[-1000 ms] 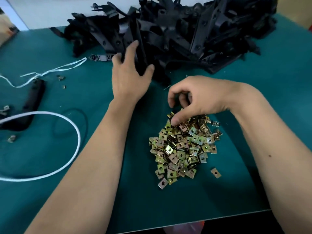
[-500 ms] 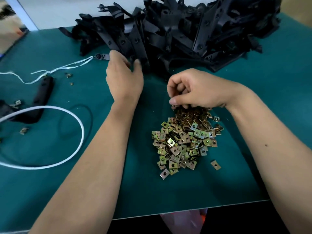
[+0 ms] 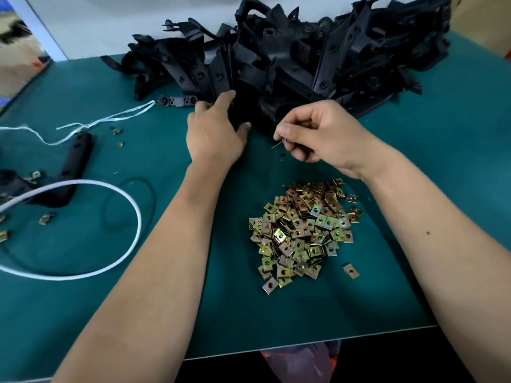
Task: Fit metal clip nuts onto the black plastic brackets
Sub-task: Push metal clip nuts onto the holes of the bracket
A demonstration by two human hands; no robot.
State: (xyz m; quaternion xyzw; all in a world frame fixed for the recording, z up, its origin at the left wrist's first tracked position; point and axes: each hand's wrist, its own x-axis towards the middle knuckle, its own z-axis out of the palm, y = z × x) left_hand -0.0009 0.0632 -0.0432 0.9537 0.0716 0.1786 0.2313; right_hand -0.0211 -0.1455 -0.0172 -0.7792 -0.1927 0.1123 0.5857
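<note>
The heap of clip nuts (image 3: pixel 304 230) sits in the middle of the green table (image 3: pixel 456 134), and everything else I place from it. Beyond the heap lies the big tangle of black plastic brackets (image 3: pixel 290 59). The left hand (image 3: pixel 215 134) reaches into the near edge of that tangle, fingers curled around a bracket there, though which piece exactly I cannot make out in the black. The right hand (image 3: pixel 318 134) hovers just beyond the heap, thumb and forefinger pinched on something small and thin, probably a single nut seen edge-on. These nuts look light, stiff and springy, with slick plated faces and sharp edges, so a firm pinch on the flat sides seems wise. The brackets look rigid but light, and liable to snag on one another; gripping a strap near its mounting hole should steady it.
</note>
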